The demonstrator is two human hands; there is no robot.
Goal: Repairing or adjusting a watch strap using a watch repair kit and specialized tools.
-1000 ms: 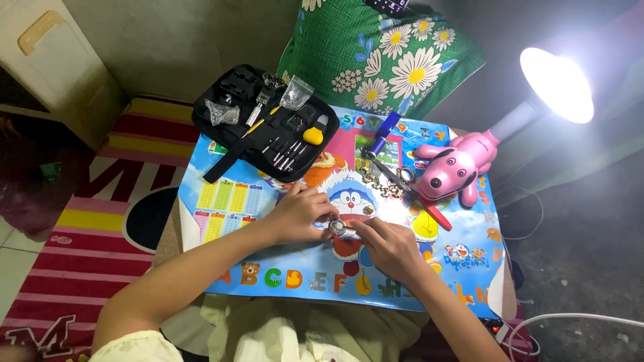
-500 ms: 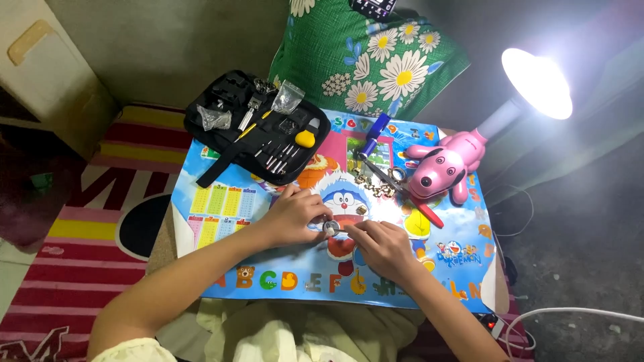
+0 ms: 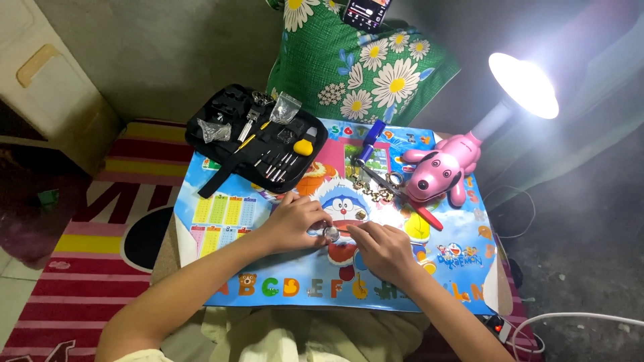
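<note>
A small round silver watch case (image 3: 331, 232) lies on the colourful cartoon table mat (image 3: 221, 221), between my two hands. My left hand (image 3: 295, 223) pinches it from the left with thumb and fingers. From the right, my right hand (image 3: 381, 249) rests on the mat with its fingertips at the case. Whether the right fingers hold a small tool is too small to tell. A metal watch bracelet (image 3: 373, 189) lies just beyond my hands.
An open black tool kit (image 3: 255, 139) with screwdrivers and a yellow piece sits at the mat's far left corner. A blue tool (image 3: 369, 141), red-handled tool (image 3: 419, 213), pink dog-shaped lamp (image 3: 439, 173) with bright head (image 3: 523, 84), green flowered cushion (image 3: 362, 64), phone (image 3: 365, 12), striped rug (image 3: 100, 234).
My hands stay together on the watch case with barely any shift. The head camera has tilted slightly, sliding the scene a little in the picture.
</note>
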